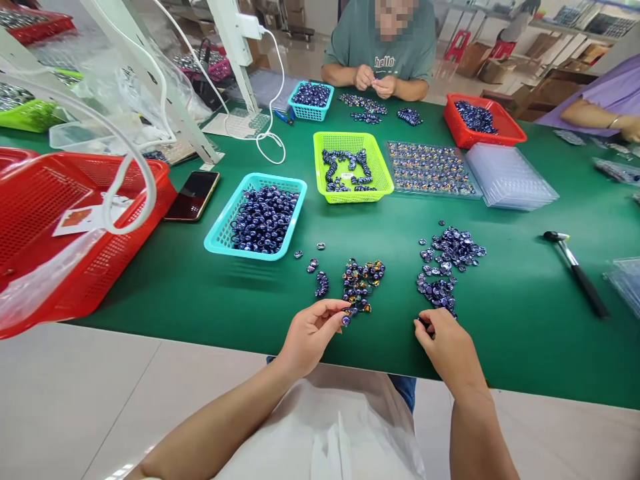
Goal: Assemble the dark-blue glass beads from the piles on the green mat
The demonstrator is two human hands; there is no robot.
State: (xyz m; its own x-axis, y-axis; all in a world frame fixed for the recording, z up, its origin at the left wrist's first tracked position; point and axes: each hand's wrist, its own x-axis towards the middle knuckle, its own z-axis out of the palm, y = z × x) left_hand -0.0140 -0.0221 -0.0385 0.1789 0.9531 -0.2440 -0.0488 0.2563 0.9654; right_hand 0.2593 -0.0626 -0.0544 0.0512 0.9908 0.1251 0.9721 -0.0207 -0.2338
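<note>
My left hand [310,337] is closed in a pinch on a small round shiny dark-blue piece [346,321]. Just beyond its fingertips lies a heap of dark round pieces with orange and gold faces [363,277]. My right hand [447,347] is closed at the near end of a pile of flat blue-purple caps [455,250]; a dark bit shows between thumb and finger, too small to name. To the left of the heap lie a short curved row of dark pieces [322,285] and a few single ones.
Dark round pieces fill a blue basket [213,237]; a lime-green basket [385,180] holds several strings of them. Farther right are a filled clear tray [433,170], stacked clear trays [510,177] and a hammer [575,273]. A phone [193,195] lies left. Across the table sits a person [380,47].
</note>
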